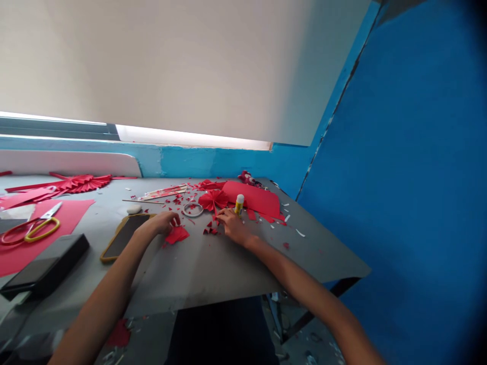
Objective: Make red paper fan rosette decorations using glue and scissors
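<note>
My left hand is closed, its bent fingers at the top edge of a small red paper piece. My right hand is also closed, with thumb and fingertips pinched at the lower end of a pleated red paper fan. Just behind the right knuckles stands a glue stick with a white cap and yellow label. Small dark red scraps lie between the two hands. A white ring, perhaps a tape roll, lies flat beyond them.
A phone in a yellow case lies left of my left hand. Farther left are scissors on red paper and a black box-like device. Behind my right hand lies a large red sheet. A blue wall borders the table's right.
</note>
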A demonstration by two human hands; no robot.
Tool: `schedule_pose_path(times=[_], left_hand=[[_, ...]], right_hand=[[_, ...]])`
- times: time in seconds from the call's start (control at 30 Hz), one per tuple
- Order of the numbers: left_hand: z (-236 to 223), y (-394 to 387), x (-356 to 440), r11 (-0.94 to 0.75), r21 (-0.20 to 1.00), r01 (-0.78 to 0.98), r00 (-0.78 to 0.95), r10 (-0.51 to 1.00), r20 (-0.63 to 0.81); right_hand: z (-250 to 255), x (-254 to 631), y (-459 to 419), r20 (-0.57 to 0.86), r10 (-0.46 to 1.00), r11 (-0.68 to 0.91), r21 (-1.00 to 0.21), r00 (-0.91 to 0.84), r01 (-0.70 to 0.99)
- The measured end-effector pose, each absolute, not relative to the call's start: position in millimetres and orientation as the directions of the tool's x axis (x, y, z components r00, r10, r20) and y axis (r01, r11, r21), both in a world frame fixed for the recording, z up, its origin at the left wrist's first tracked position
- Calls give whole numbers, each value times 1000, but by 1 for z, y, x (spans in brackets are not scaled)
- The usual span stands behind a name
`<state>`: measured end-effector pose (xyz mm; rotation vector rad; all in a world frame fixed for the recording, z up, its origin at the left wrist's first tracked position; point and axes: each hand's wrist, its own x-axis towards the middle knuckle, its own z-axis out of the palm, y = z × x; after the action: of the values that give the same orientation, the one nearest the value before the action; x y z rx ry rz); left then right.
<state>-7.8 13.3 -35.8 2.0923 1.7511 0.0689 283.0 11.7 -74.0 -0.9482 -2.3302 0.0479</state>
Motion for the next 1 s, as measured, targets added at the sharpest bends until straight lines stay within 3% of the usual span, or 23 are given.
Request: schedule_pose_path(times=[0.4, 0.6, 0.9, 1.0], left_hand=[[-32, 14, -11, -237, 279, 931, 275, 956, -106], [-23, 11, -2, -342, 569, 748, 382, 923, 52], [-20, 5, 18, -479, 633, 609, 386, 875, 291], [-23, 4, 31, -416, 734, 537, 294, 907, 300]], right_hand=[[-71, 282, 8, 538, 645, 753, -322, -543, 574], [-73, 283, 10, 532, 636, 762, -313, -559, 568], [-68, 276, 4, 593, 636, 766, -409, -494, 496], [-66, 273, 3, 613, 632, 774, -472, -474, 422]])
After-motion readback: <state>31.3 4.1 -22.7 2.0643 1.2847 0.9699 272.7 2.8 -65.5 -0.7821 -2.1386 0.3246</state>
